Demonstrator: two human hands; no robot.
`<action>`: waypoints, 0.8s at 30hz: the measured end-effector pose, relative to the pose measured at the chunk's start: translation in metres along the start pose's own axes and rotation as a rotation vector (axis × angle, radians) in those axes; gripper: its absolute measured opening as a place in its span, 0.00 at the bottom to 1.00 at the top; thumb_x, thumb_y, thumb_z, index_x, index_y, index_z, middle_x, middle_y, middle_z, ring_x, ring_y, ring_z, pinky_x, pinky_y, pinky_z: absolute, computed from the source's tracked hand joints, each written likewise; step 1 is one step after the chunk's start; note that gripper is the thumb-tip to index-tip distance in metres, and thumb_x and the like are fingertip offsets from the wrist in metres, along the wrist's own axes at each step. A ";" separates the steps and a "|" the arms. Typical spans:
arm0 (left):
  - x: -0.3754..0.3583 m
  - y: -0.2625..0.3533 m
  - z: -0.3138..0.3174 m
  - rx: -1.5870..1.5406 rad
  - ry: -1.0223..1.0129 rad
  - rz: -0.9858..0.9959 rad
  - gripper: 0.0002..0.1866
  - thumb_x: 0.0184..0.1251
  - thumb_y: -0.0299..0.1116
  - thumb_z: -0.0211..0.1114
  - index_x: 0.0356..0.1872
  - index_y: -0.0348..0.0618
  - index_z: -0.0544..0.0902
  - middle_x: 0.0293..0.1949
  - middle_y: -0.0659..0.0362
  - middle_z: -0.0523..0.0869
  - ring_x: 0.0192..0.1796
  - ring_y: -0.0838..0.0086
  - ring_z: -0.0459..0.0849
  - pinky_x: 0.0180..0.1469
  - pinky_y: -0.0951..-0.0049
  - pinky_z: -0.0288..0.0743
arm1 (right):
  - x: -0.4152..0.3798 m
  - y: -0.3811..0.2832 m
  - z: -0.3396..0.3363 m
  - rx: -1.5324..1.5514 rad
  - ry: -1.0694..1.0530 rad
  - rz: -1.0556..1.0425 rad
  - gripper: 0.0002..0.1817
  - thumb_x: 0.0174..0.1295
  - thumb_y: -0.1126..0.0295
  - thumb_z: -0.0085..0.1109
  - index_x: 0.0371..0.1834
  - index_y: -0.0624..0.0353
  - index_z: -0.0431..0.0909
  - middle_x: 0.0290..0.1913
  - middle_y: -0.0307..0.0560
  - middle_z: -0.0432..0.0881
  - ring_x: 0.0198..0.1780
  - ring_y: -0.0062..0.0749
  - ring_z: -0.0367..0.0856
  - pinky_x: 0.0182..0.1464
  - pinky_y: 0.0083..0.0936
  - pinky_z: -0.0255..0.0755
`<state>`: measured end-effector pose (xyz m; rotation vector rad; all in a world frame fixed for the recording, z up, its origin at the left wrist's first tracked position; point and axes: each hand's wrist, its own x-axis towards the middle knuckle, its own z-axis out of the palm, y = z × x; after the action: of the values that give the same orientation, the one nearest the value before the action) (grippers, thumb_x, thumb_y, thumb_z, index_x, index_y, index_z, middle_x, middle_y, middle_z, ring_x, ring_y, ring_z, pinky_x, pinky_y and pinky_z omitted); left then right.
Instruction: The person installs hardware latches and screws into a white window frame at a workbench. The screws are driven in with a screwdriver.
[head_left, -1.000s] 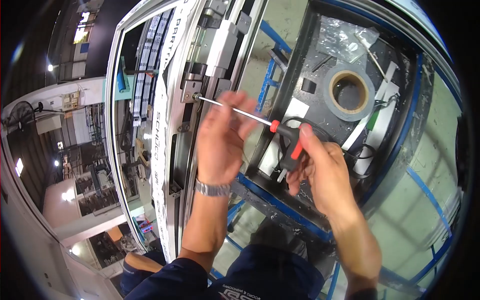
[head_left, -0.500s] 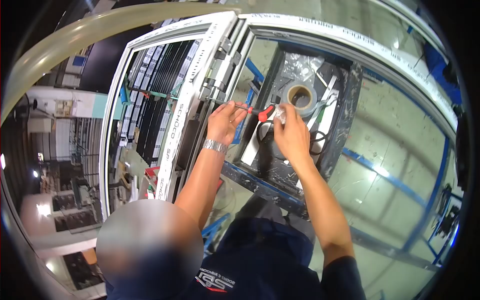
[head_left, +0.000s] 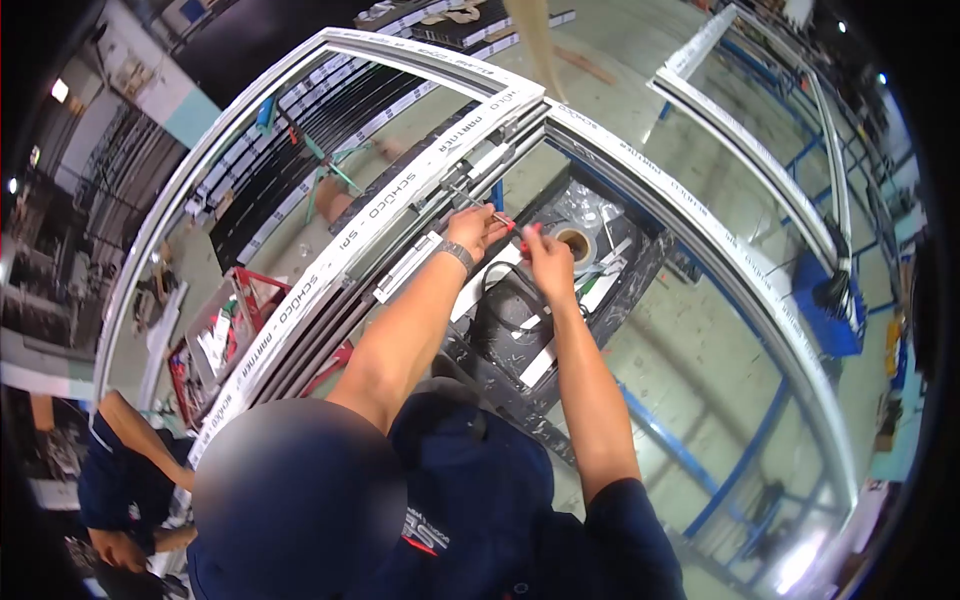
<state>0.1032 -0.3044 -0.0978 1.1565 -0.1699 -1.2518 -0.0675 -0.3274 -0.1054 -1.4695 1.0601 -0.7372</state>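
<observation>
My left hand (head_left: pixel 473 234), with a metal-band watch at the wrist, is closed around the thin shaft of a red-handled driver (head_left: pixel 507 222). The shaft points up and left to the metal hinge hardware (head_left: pixel 456 190) on a white-filmed door frame (head_left: pixel 378 218); whether its tip is seated cannot be made out. At the other end, my right hand (head_left: pixel 550 265) has its fingers closed on the red handle. Just beyond that hand a roll of tape (head_left: pixel 577 240) lies in a black, scuffed tray (head_left: pixel 648 262), together with clear plastic, white strips and a black cable (head_left: pixel 497 296).
A red and grey toolbox (head_left: pixel 217 345) stands beyond the frame to the left. Another person (head_left: pixel 135 490) is at lower left. Blue metal supports (head_left: pixel 752 455) lie under the frame. A second white frame (head_left: pixel 745 130) and blue bin (head_left: pixel 825 305) are at right.
The view has swung and pulled back, showing another person and a second frame. My right hand has closed on the driver's handle; earlier it was beside it with a small clear plastic piece.
</observation>
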 end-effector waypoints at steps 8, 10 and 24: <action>0.009 0.000 -0.003 -0.082 -0.065 0.026 0.11 0.73 0.27 0.54 0.50 0.30 0.73 0.47 0.43 0.82 0.51 0.52 0.83 0.55 0.52 0.80 | 0.002 -0.005 -0.009 -0.597 0.390 -0.505 0.16 0.64 0.60 0.57 0.40 0.65 0.81 0.32 0.55 0.81 0.37 0.48 0.81 0.44 0.39 0.74; 0.000 -0.002 -0.002 -0.066 -0.026 -0.030 0.11 0.73 0.27 0.54 0.50 0.30 0.72 0.47 0.43 0.82 0.51 0.51 0.83 0.55 0.52 0.80 | -0.002 -0.002 -0.017 -0.487 0.219 -0.591 0.15 0.61 0.64 0.59 0.41 0.66 0.82 0.39 0.59 0.82 0.44 0.55 0.81 0.49 0.40 0.73; 0.001 -0.006 -0.019 -0.009 -0.039 -0.054 0.11 0.72 0.28 0.56 0.49 0.32 0.70 0.45 0.47 0.81 0.49 0.54 0.84 0.51 0.53 0.83 | -0.022 0.013 -0.009 -0.155 0.052 -0.303 0.26 0.51 0.70 0.62 0.57 0.63 0.78 0.34 0.49 0.83 0.32 0.29 0.80 0.41 0.24 0.76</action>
<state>0.1124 -0.2928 -0.1114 1.1354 -0.1633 -1.3219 -0.0870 -0.3107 -0.1138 -1.7769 0.9607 -0.9269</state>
